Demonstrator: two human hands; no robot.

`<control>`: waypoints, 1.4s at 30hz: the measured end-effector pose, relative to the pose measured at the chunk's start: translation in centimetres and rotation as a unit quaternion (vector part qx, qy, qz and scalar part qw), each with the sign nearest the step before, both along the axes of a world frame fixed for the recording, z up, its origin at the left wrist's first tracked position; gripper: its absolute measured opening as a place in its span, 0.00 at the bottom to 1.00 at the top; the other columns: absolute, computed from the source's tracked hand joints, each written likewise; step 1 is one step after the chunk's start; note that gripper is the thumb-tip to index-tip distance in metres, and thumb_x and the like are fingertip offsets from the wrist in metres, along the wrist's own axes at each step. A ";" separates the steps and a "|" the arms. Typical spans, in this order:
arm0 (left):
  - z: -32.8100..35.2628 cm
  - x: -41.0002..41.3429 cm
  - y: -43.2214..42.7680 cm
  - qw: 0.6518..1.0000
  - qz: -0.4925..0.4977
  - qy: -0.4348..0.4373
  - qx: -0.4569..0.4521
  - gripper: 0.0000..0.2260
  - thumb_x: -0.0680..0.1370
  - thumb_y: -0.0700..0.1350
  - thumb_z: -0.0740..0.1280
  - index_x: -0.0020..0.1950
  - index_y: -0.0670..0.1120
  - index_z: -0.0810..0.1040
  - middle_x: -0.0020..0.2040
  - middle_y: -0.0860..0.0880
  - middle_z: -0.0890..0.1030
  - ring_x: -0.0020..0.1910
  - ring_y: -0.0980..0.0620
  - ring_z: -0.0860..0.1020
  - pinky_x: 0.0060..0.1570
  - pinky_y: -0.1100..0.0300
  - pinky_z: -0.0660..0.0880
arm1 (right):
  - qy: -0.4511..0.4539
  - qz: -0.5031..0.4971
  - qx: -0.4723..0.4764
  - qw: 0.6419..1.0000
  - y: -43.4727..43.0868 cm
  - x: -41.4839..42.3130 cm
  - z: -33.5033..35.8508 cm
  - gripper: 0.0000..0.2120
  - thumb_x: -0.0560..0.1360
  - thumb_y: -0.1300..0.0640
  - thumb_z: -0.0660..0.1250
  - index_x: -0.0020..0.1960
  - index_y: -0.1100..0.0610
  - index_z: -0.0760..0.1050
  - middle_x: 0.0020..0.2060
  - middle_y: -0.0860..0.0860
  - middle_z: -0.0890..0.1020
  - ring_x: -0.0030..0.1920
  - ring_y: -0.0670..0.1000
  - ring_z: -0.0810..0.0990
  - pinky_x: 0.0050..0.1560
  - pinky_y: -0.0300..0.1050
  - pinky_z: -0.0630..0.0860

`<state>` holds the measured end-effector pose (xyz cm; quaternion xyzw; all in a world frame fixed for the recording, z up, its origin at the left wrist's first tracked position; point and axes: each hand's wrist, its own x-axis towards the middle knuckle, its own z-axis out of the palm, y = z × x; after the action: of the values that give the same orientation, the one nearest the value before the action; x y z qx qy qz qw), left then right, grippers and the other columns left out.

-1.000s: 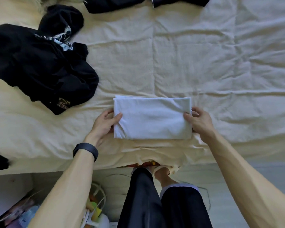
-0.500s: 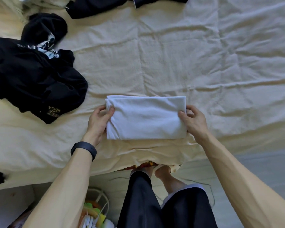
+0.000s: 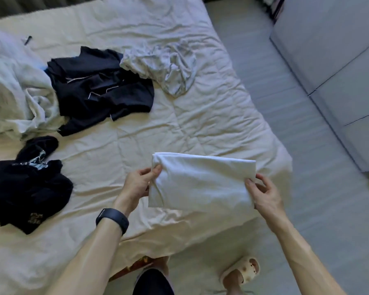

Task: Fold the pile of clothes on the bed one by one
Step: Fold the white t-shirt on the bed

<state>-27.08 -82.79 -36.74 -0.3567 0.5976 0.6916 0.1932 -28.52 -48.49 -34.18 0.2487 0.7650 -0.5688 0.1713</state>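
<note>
Head view. Folded white garment, a flat rectangle, sits over the near right corner of the bed, held at both short ends. Left hand pinches the left end, thumb on top near the upper corner and fingers tucked under the cloth. Right hand grips the right end, thumb pressed on top and the other fingers curled behind the edge. Can't tell if the garment's underside touches the sheet or hangs just above it (the left end sags a bit). Dark wristband on the left wrist.

Rest of the clothes are unfolded and well apart from the white one. Black heap at the bed's left edge, with a striped bit showing on top. Navy garment with pale piping further up, spread loosely. Crumpled light grey garment touching its upper right side. White bundle along the far left, next to the navy one. Small dark object near the top left, too small to identify.

Grey floor right of the bed, pale cabinet beyond it. Cream slipper on a foot at the bottom edge.
</note>
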 end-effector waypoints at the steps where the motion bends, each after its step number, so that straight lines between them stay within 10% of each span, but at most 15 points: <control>1: 1.5 -0.7 2.9 1.000 0.007 0.016 -0.006 0.19 0.74 0.53 0.75 0.61 0.45 0.81 0.52 0.45 0.86 0.46 0.45 0.85 0.39 0.54 0.80 | 0.017 -0.013 -0.005 1.000 2.8 -0.1 1.5 0.05 0.79 0.53 0.71 0.53 0.44 0.79 0.45 0.50 0.87 0.40 0.48 0.85 0.40 0.47 0.79; 13: 12.3 -2.9 33.1 0.983 0.030 0.177 -0.040 0.08 0.73 0.56 0.75 0.51 0.60 0.82 0.48 0.46 0.87 0.42 0.44 0.85 0.37 0.46 0.83 | 0.132 -0.018 -0.015 0.991 32.3 -2.9 12.6 0.07 0.79 0.51 0.71 0.55 0.42 0.78 0.42 0.43 0.87 0.40 0.44 0.85 0.40 0.45 0.79; 23: 13.5 -7.4 40.5 0.983 0.098 0.152 -0.037 0.13 0.76 0.51 0.74 0.58 0.50 0.80 0.48 0.44 0.86 0.39 0.42 0.84 0.35 0.51 0.81 | 0.131 0.045 0.005 0.990 39.1 -11.4 15.4 0.07 0.78 0.49 0.72 0.54 0.40 0.80 0.42 0.45 0.87 0.40 0.43 0.85 0.34 0.36 0.77; 42: 8.7 -31.6 55.8 0.985 0.134 0.103 -0.019 0.09 0.77 0.48 0.74 0.56 0.51 0.80 0.45 0.47 0.85 0.33 0.50 0.83 0.28 0.58 0.78 | 0.082 0.076 0.055 0.992 53.6 -37.2 10.8 0.09 0.78 0.54 0.72 0.59 0.49 0.80 0.43 0.51 0.86 0.45 0.54 0.86 0.48 0.55 0.81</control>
<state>-58.70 -27.00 -28.02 -0.3642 0.5741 0.7328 0.0298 -65.69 5.14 -23.38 0.1511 0.8235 -0.5294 0.1366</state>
